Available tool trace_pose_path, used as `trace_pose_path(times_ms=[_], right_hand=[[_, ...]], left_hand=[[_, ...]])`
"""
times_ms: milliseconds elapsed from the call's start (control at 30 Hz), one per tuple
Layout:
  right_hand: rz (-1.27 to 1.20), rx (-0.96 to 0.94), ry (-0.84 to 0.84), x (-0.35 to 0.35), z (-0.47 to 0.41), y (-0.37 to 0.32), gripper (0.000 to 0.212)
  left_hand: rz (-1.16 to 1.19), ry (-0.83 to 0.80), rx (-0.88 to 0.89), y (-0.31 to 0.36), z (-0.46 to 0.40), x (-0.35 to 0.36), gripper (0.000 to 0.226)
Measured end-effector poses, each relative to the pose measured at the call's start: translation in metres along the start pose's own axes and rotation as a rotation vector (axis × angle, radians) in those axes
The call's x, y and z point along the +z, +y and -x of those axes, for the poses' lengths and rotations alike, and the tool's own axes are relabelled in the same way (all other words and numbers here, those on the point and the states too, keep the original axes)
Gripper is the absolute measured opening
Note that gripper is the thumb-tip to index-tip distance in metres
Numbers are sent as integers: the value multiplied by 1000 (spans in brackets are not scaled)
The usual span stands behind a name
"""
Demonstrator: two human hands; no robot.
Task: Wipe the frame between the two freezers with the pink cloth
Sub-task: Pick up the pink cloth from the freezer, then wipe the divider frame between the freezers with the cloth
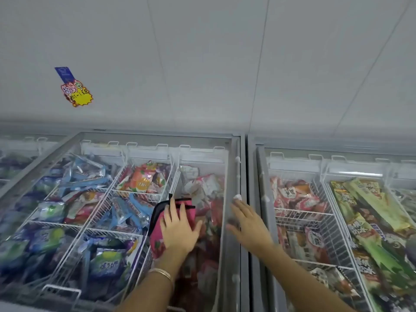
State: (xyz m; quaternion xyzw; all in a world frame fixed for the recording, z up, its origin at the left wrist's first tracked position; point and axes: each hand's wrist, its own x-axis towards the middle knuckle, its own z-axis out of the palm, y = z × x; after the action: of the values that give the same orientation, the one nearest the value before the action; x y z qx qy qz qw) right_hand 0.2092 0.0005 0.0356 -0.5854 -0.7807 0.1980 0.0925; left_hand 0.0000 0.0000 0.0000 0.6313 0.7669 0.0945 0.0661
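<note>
Head view: left hand (180, 230) partly hides pink cloth (157, 235).

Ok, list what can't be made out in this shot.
- Head view: most of the pink cloth lies under the left hand.
- Right hand is motion-blurred; contact with the frame is unclear.
- Sticker text is too small to read.
- Right freezer is cut off by the picture's edge.

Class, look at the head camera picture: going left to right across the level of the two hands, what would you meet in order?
Blue-wrapped ice creams → pink cloth → left hand → right hand on the frame between the freezers → red-wrapped ice creams → green-wrapped ice creams.
</note>
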Motion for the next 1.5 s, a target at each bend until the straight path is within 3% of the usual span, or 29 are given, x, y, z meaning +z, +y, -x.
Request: trace_pose_path(times_ms=[33,400,533,633,700,800,900,1033,1100,1267,1433,1500], right_hand=[[-15,-6,17,1,-3,-1,64],[-182,107,183,1,-11,0,42],[-270,129,274,-5,-11,-6,31],[-553,193,218,-17,-12,-19,28],[-831,246,114,-28,-14,-30,34],[-1225,328,-59,-37,-22,-39,64],[-1508,378,-120,-45,-32,-38,80],[-1654,366,-200,-57,-31,-32,60],[-1670,364,-188,-60,-28,-30,49],[-1766,486,20,-70,-22,-18,28],[-1812,527,223,-99,-20,24,16],[-1717,544,296,-112,-25,47,11]], left_hand=[[-29,-75,-47,-1,-1,2,82],[66,31,-54,-4,-19,35,44],[466,229,-262,8,-20,14,27],[812,291,-365,30,-21,-20,32],[1185,203,-483,45,-25,-37,31],[1751,-86,-627,56,-32,-51,31],[1916,-365,-525,62,-30,-60,35],[1883,-478,-325,72,-25,-69,26],[1823,-415,-264,77,-24,-67,29],[1595,-184,-118,95,-22,-63,29],[1015,106,132,83,-42,-23,32],[725,134,192,70,-51,4,38]])
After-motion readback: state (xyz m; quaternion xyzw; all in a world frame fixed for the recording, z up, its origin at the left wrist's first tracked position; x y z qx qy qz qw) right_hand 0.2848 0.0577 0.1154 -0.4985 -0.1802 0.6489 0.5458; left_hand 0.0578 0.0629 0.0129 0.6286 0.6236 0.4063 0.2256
